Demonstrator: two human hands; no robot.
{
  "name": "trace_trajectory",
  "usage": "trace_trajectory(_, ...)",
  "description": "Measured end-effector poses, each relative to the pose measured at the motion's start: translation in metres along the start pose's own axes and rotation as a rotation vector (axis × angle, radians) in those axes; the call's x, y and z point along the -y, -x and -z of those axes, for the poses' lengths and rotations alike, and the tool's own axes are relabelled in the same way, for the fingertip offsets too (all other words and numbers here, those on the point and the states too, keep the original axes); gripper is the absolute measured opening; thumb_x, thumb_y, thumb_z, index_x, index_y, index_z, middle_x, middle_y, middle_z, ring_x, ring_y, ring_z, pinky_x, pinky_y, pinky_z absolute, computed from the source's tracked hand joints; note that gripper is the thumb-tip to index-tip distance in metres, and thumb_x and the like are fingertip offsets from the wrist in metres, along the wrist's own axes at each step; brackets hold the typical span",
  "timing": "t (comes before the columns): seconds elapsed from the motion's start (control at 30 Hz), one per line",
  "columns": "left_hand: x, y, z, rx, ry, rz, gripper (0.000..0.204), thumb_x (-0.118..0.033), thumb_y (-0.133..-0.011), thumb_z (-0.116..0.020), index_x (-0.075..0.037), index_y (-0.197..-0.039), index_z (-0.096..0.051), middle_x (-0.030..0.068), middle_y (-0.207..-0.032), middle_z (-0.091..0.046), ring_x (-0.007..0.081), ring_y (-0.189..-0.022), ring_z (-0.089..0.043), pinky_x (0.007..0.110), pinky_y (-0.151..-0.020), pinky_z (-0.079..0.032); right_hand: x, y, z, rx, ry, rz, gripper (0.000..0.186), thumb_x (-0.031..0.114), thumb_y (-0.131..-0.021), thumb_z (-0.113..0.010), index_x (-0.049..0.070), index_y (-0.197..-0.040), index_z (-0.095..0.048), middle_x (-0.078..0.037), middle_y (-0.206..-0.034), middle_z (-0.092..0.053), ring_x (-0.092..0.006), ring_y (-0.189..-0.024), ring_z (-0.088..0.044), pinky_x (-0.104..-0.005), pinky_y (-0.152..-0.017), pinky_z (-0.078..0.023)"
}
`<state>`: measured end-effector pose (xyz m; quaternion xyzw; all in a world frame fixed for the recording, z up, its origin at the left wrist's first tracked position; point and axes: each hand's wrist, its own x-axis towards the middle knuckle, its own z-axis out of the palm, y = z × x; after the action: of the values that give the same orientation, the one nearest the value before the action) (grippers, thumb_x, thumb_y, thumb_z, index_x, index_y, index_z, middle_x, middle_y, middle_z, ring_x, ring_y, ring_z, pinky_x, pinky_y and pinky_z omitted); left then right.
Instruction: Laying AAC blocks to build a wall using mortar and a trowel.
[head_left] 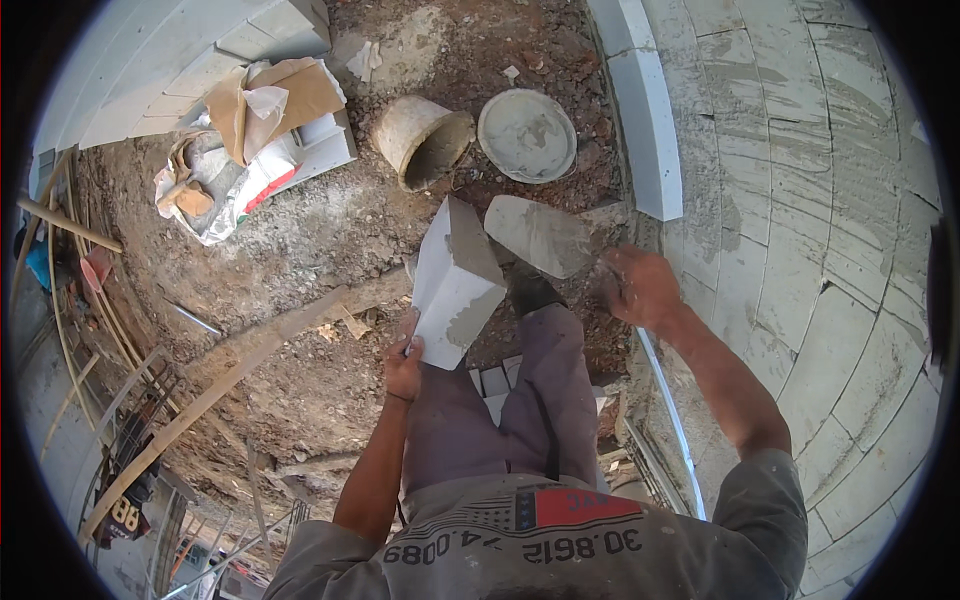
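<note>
Only packaging I'm seeing here: a torn paper sack (215, 195) is lying crumpled on the dirt ground (330, 230) toward its upper left, white and grey with a red strip along one edge and brown paper lining poking out. Just behind it, a flattened piece of brown cardboard (275, 100) is resting on top of a white block (325, 145), slightly curled, covering most of it.
</note>
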<state>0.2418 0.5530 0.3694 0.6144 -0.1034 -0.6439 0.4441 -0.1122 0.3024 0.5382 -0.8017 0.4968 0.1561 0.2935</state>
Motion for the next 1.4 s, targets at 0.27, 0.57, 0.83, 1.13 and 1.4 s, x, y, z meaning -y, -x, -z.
trace_trajectory(0.27,0.006,0.019,-0.01,-0.112,-0.077,-0.149,0.044,-0.018,-0.101,-0.059,0.005,-0.138,-0.056,0.015,-0.148,-0.052,0.0238,-0.136,-0.046,0.036,-0.117,-0.03,0.004,-0.24,-0.071,0.172,0.191,0.263,0.024,0.023,-0.083,-0.063,0.01,-0.098,-0.077,-0.015,-0.099,-0.074,-0.0336,-0.094,-0.07,-0.0444,-0.08,-0.056)
trace_trajectory(0.57,0.018,0.027,-0.018,-0.182,-0.161,-0.218,0.037,-0.017,-0.101,-0.057,-0.001,-0.134,-0.063,0.0166,-0.145,-0.056,0.0279,-0.14,-0.045,0.042,-0.119,-0.03,0.111,-0.324,-0.074,0.718,0.492,0.624,0.024,0.017,-0.075,-0.061,0.004,-0.089,-0.075,-0.015,-0.092,-0.074,-0.0346,-0.079,-0.069,-0.0475,-0.065,-0.053)
trace_trajectory(0.83,0.019,0.025,-0.011,-0.22,-0.13,-0.203,0.034,-0.008,-0.101,-0.055,-0.001,-0.133,-0.063,0.0165,-0.143,-0.058,0.0264,-0.138,-0.047,0.039,-0.118,-0.031,0.108,-0.216,0.026,0.599,0.416,0.804,0.023,0.024,-0.081,-0.064,0.007,-0.096,-0.07,-0.014,-0.102,-0.069,-0.0355,-0.096,-0.066,-0.0483,-0.081,-0.052)
trace_trajectory(1.13,-0.006,-0.008,-0.033,-0.141,0.078,-0.065,0.045,-0.022,-0.103,-0.06,0.005,-0.138,-0.055,0.0123,-0.131,-0.064,0.0176,-0.115,-0.061,0.032,-0.101,-0.049,0.055,-0.005,-0.04,-0.005,-0.188,0.207,0.039,0.016,-0.083,-0.068,0.004,-0.12,-0.062,-0.017,-0.104,-0.067,-0.0376,-0.1,-0.066,-0.046,-0.078,-0.055)
trace_trajectory(1.4,-0.04,-0.04,-0.036,-0.08,0.137,-0.004,0.044,-0.023,-0.102,-0.061,0.0,-0.139,-0.057,0.0073,-0.121,-0.068,0.0131,-0.103,-0.064,0.03,-0.092,-0.052,0.124,0.041,-0.111,-0.523,-0.256,-0.044,0.04,0.012,-0.083,-0.067,0.002,-0.121,-0.058,-0.017,-0.101,-0.059,-0.0409,-0.084,-0.064,-0.0487,-0.072,-0.054)
